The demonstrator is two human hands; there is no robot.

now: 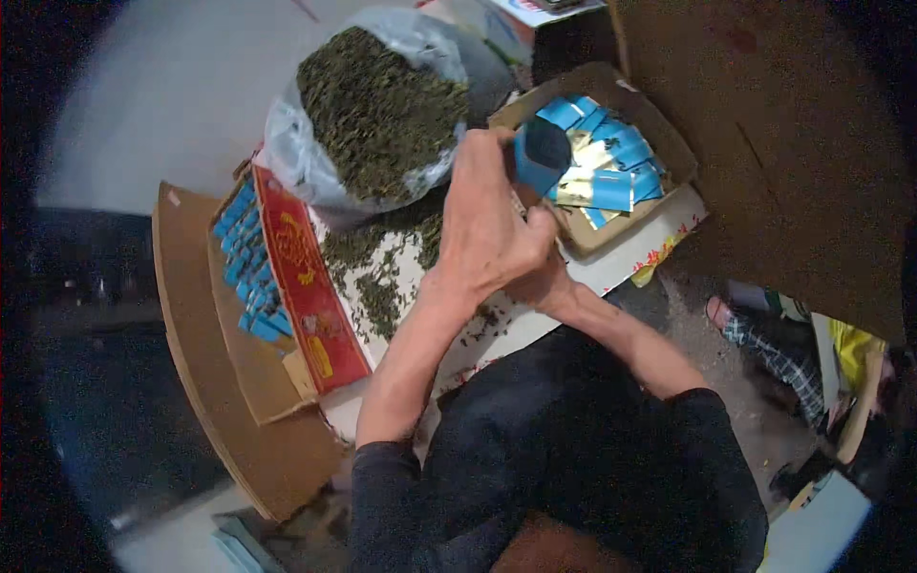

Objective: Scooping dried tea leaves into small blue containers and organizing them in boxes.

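My left hand (480, 222) is closed around the near side of a small blue container or pouch (542, 154), whose dark mouth faces up. My right hand (541, 283) lies just below and partly behind the left; its fingers are hidden, so its hold cannot be told. Beyond my left hand stands a clear plastic bag (294, 154) heaped with dried, dark green leaves (380, 114), perhaps tea. More leaf bits (380, 294) are scattered on the white surface below it. Right of the hands, a cardboard tray (591, 240) holds several blue and gold foil packets (609, 186).
At left, a cardboard box (247, 379) with a red printed flap (308, 286) holds rows of small blue packets (251, 265). A large brown cardboard panel (774, 143) stands at right. Another person's leg in checked cloth (781, 372) shows at lower right.
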